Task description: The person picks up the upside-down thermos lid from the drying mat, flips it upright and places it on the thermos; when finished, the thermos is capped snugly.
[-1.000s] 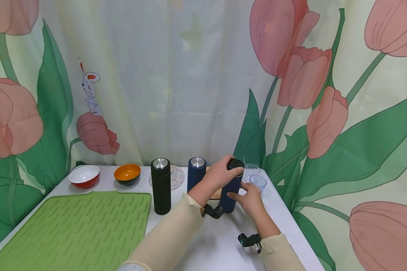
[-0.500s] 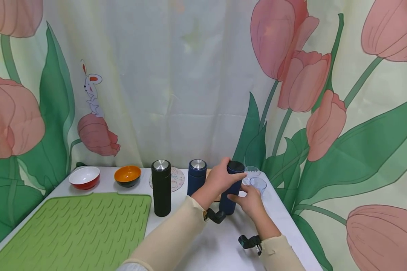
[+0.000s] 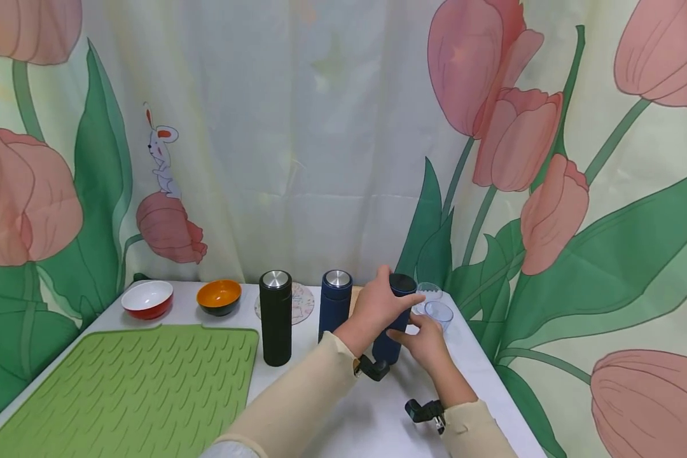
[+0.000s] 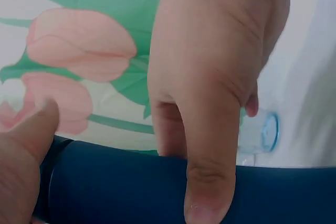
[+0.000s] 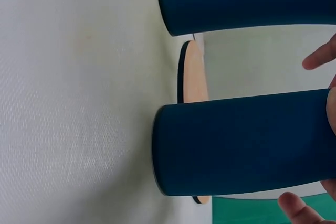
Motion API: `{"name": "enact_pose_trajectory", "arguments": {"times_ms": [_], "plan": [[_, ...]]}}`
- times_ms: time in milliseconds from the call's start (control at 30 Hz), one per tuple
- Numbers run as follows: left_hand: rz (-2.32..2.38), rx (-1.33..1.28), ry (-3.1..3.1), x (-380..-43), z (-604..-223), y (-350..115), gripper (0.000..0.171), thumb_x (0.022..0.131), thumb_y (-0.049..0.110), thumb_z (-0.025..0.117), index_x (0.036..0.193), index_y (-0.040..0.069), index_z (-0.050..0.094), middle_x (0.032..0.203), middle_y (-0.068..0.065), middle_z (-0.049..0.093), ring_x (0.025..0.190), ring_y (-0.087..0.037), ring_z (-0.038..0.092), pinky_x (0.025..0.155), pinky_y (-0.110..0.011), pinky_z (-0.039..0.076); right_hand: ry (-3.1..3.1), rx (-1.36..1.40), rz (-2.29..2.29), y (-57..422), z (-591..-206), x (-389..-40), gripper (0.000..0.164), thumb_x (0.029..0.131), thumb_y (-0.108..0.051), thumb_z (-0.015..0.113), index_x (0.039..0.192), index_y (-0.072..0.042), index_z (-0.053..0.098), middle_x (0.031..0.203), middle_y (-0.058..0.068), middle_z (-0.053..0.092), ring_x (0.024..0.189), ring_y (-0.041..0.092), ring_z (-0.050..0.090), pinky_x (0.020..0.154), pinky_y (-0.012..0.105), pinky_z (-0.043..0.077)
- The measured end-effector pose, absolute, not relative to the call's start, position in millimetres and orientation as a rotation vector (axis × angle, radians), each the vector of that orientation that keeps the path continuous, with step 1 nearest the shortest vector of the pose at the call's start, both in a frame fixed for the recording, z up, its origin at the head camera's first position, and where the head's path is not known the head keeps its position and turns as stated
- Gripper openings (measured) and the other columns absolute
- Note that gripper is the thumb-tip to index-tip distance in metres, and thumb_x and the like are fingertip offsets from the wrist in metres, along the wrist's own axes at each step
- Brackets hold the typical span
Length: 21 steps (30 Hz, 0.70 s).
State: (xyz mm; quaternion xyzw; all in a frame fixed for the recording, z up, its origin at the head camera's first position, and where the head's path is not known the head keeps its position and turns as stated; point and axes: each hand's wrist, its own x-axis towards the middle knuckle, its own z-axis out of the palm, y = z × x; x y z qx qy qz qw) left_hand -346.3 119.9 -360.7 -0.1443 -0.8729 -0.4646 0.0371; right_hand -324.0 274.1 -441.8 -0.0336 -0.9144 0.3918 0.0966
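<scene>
A blue thermos bottle [image 3: 385, 351] with a dark top stands on the white table. My left hand [image 3: 374, 306] grips it round the top, thumb pointing to the right. Lower down, my right hand [image 3: 427, 346] holds the body; the left wrist view shows that thumb [image 4: 210, 192] laid across the blue wall. There, part of my left hand [image 4: 18, 177] lies by a seam near the top. The bottle's base [image 5: 163, 150] is close to the tabletop in the right wrist view. My left forearm partly covers another blue thermos [image 3: 334, 308] with a silver-topped lid.
A black thermos [image 3: 276, 324] stands left of the blue ones, before a patterned round mat [image 3: 302, 304]. Further left are an orange bowl [image 3: 219, 295], a red-and-white bowl [image 3: 147, 299] and a green mat [image 3: 143, 388]. Clear cups [image 3: 438, 313] stand at right; a wooden disc [image 5: 194, 74] lies behind.
My left hand has shifted slightly on the thermos top, its thumb now reaching further right and more of the dark top showing. My right hand keeps its hold on the body.
</scene>
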Motion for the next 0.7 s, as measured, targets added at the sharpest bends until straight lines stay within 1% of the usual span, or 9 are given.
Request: {"name": "enact_pose_trajectory", "arguments": {"times_ms": [133,200,267,333,400,467,533,567,700], "plan": [[-1.473,-0.484,-2.675,-351,-361,115,0.079,0.09,0.062,0.077,0.153,0.026,0.046,0.133,-0.01,0.071,0.11,-0.027,0.072,0.089,-0.046,0.062,-2.694,-0.068,1.185,274,-442,-325,0.074,0.089,-0.042,0.085,0.152,-0.012,0.059,0.145,0.021,0.065,0.142,0.047,0.049,0.105,0.066,0.051],[-1.505,-0.513,-2.68,-352,-361,113,0.075,0.092,0.059,0.076,0.154,0.026,0.047,0.136,-0.009,0.07,0.114,-0.028,0.071,0.093,-0.049,0.061,-2.692,-0.07,1.189,274,-441,-325,0.074,0.09,-0.04,0.085,0.153,-0.011,0.058,0.143,0.021,0.066,0.14,0.047,0.052,0.104,0.065,0.053],[-1.525,-0.514,-2.682,-351,-360,112,0.079,0.093,0.059,0.075,0.156,0.024,0.044,0.138,-0.012,0.069,0.117,-0.03,0.071,0.095,-0.051,0.061,-2.692,-0.088,1.193,274,-440,-325,0.074,0.09,-0.038,0.086,0.153,-0.012,0.058,0.143,0.021,0.066,0.14,0.047,0.051,0.102,0.063,0.054],[-1.542,-0.467,-2.675,-348,-360,115,0.091,0.089,0.063,0.077,0.159,0.022,0.037,0.138,-0.015,0.069,0.119,-0.032,0.07,0.096,-0.053,0.06,-2.698,-0.101,1.19,275,-440,-325,0.074,0.09,-0.039,0.086,0.153,-0.013,0.058,0.143,0.02,0.066,0.141,0.047,0.047,0.1,0.062,0.055],[-1.533,-0.395,-2.671,-345,-360,118,0.103,0.084,0.069,0.078,0.16,0.019,0.03,0.133,-0.017,0.07,0.116,-0.032,0.071,0.094,-0.051,0.061,-2.705,-0.104,1.193,275,-440,-324,0.074,0.09,-0.041,0.086,0.153,-0.014,0.058,0.145,0.02,0.066,0.142,0.046,0.042,0.099,0.062,0.054],[-1.532,-0.332,-2.654,-343,-360,119,0.106,0.081,0.073,0.08,0.157,0.019,0.03,0.125,-0.018,0.072,0.109,-0.031,0.072,0.089,-0.049,0.061,-2.714,-0.086,1.188,273,-439,-326,0.075,0.09,-0.044,0.085,0.153,-0.015,0.059,0.146,0.02,0.065,0.143,0.048,0.042,0.1,0.063,0.054],[-1.515,-0.314,-2.647,-342,-360,120,0.099,0.082,0.073,0.079,0.153,0.021,0.033,0.119,-0.016,0.073,0.103,-0.028,0.072,0.086,-0.047,0.062,-2.72,-0.076,1.185,272,-439,-326,0.076,0.09,-0.046,0.085,0.154,-0.014,0.058,0.146,0.02,0.065,0.143,0.049,0.043,0.101,0.064,0.054],[-1.515,-0.318,-2.643,-342,-361,119,0.094,0.083,0.072,0.078,0.151,0.022,0.036,0.12,-0.015,0.073,0.102,-0.027,0.072,0.085,-0.047,0.063,-2.723,-0.075,1.185,272,-439,-326,0.076,0.09,-0.046,0.085,0.153,-0.014,0.058,0.146,0.02,0.064,0.143,0.049,0.045,0.102,0.064,0.054],[-1.536,-0.418,-2.652,-343,-360,116,0.076,0.092,0.067,0.072,0.151,0.028,0.043,0.133,-0.011,0.07,0.108,-0.026,0.072,0.088,-0.049,0.063,-2.722,-0.101,1.185,274,-438,-324,0.075,0.09,-0.045,0.084,0.153,-0.013,0.058,0.145,0.02,0.065,0.142,0.048,0.052,0.104,0.065,0.054]]}}
